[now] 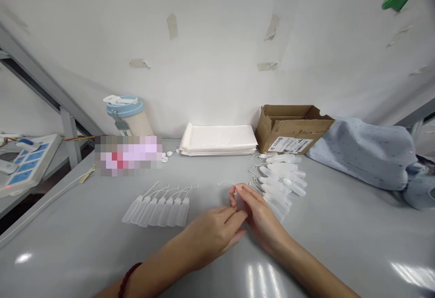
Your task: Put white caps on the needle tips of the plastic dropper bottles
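Observation:
A small translucent plastic squeeze bottle [239,202] with a thin curved spout is upright between my two hands, mostly covered by fingers. My right hand [261,215] is closed around its upper part, thumb near the cap. Fingers of my left hand [215,231] are bent and pressed together at the bottle's lower end. To the left, several similar bottles [158,212] lie side by side in a neat row, spouts pointing away from me. Beyond my right hand, more such bottles [280,182] lie in a loose, overlapping pile.
White flat packets [219,139] are stacked against the wall, beside an open cardboard box [294,128]. Light blue cloth [367,157] lies at the right. A blue-lidded tumbler [127,112] stands back left, behind a blurred pinkish item [129,155]. A cable [44,207] runs along the left edge.

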Available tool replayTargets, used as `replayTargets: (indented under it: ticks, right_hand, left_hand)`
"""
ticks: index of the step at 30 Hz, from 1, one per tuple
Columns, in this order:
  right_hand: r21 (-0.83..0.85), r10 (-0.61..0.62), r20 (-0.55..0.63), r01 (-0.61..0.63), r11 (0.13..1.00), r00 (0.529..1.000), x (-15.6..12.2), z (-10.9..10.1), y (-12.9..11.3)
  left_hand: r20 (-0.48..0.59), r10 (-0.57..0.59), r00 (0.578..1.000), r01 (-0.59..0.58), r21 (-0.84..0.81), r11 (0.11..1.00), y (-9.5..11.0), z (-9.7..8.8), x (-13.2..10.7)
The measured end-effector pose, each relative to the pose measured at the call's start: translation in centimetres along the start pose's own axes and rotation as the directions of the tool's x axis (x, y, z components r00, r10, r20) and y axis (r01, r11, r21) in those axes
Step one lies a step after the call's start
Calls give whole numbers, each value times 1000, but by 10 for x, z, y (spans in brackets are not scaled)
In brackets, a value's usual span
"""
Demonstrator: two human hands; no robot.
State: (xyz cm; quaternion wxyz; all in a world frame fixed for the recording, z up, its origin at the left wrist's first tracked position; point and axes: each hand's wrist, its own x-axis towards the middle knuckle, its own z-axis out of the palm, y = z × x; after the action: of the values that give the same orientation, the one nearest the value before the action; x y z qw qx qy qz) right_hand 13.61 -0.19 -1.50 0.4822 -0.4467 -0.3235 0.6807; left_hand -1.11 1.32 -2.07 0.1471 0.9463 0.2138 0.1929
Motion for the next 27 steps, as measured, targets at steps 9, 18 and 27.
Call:
replayTargets:
  ticks: [9, 18, 27]
  right_hand:
    - [-19, -115, 113, 118, 993, 987, 1, -2, 0]
    - [-287, -103, 188, 155, 945, 977, -6, 0, -3]
    - [-423, -28, 228, 125, 897, 973, -4, -4, 2]
  left_hand:
    - [36, -724, 689, 486, -764, 425, -13, -25, 9]
    - [71, -603, 795, 385, -827, 409, -15, -31, 8]
    - [217, -572, 791, 475, -806, 352, -24, -37, 1]
